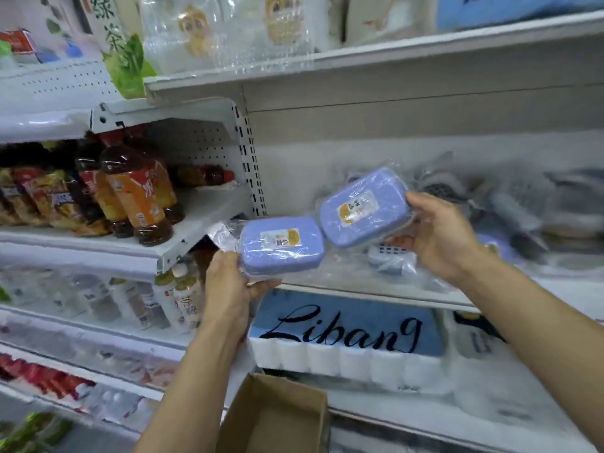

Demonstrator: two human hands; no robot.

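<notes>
Left grip (pixel 228 282): clasps lilac rectangular plastic box in clear film (pixel 282 245) at its near-left corner, above white shelf edge (pixel 359 291); long axis left-right, label up. Right grip (pixel 438 237): clasps second lilac film-wrapped box (pixel 364 207) by its right end, tilted, long axis rising rightward. Both likely light, stiff; film slippery, so take the ends.

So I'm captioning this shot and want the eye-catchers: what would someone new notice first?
Two lilac plastic-wrapped boxes at the centre: the left hand holds the level box at the front of the middle shelf, and the right hand grips the tilted box beside it. Next come the tea bottles with orange labels on the side shelf to the left, and the blue Libang pack one level below.
</notes>
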